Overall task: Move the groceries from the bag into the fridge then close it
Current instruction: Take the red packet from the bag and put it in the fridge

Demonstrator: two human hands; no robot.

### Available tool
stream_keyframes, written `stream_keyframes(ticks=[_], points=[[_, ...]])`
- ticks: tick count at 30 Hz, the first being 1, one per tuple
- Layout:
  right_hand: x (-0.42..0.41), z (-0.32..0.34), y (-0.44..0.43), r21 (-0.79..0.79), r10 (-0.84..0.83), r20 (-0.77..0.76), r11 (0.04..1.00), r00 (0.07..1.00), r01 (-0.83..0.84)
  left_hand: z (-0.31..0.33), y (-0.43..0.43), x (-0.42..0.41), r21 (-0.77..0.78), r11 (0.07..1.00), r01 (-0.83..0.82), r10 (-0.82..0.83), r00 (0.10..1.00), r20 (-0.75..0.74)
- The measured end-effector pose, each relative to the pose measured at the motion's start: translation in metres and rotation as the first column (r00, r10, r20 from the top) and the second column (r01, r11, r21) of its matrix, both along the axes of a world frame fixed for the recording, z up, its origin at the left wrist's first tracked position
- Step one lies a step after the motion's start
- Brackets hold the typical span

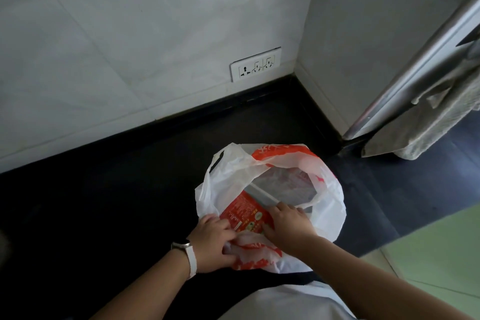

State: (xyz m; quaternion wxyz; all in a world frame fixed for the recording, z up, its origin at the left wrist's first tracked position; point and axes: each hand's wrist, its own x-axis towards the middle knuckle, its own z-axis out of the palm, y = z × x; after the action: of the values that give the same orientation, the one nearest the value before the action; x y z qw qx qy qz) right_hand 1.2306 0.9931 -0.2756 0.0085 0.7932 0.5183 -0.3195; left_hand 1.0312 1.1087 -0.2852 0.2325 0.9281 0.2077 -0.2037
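The right hand [285,223] has its grip inside the mouth of the bag [330,218]. Its fingers lie over the far edge of a red packet [241,212] and the thumb presses on the printed face, so the grip looks clamped on the packet. The packet is tilted, its lower part inside the bag and its upper corner level with the rim. The left hand [215,241], with a white-strapped watch [188,252] on the wrist, has its grip closed on a bunched fold of the bag's near rim, holding the opening steady and wide.

Deeper in the bag, behind the red packet, lies a pale translucent pack [288,184] with a white strip along its near edge; what it contains is too unclear to tell. The bag is white plastic with red print and sits on a black table [117,189] that runs into a corner of pale tiled wall, where a socket plate [255,65] is mounted.

To the right, well apart from the bag, a silvery metal edge [415,60] slants upward with a grey towel [441,117] hanging from it. It may belong to the fridge, but that cannot be told from here, and no fridge interior is in view.

The task looks to be at an early stage. At least two items are in the bag, and the red packet is only being taken hold of. Lifting it out, carrying each item to the fridge and shutting the door all remain.
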Motion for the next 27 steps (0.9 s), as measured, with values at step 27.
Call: stream_keyframes(ticks=[27], points=[[0.003,0.055,-0.007,0.063,-0.419,-0.478,0.861,0.772,0.505,0.009,-0.008,0.019,0.065,0.965,-0.253,0.212,0.906,0.366]])
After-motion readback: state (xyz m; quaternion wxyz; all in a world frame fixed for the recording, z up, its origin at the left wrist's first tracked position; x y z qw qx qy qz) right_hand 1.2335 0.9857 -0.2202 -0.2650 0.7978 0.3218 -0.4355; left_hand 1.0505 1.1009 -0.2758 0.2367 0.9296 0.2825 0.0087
